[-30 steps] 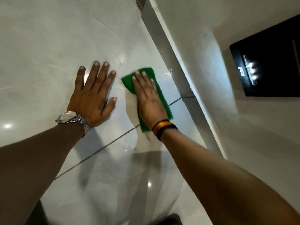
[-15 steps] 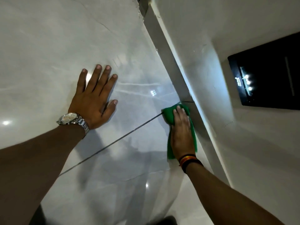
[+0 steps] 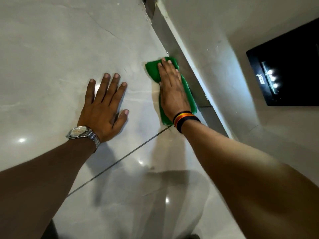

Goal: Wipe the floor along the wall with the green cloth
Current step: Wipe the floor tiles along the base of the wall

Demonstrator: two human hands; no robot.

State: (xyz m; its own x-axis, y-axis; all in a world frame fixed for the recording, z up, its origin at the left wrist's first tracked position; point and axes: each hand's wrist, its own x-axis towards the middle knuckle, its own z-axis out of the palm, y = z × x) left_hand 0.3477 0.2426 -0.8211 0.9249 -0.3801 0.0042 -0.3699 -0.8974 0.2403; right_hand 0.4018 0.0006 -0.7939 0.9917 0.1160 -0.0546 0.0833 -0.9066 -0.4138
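The green cloth (image 3: 152, 71) lies flat on the glossy pale floor tiles (image 3: 60, 49), its right edge against the grey skirting (image 3: 174, 42) at the foot of the white wall (image 3: 215, 31). My right hand (image 3: 172, 90) presses palm-down on the cloth with fingers together, covering most of it. My left hand (image 3: 105, 107), with a metal watch on the wrist, rests flat on the bare floor to the left of the cloth, fingers spread and holding nothing.
A dark grout line (image 3: 120, 159) runs diagonally across the tiles below both hands. A black glossy panel (image 3: 290, 71) with reflected lights is set on the wall at right. The skirting runs diagonally from top centre to the right.
My right hand has slid the cloth forward along the skirting, from the grout line to the tile beyond it. My left hand has stayed planted.
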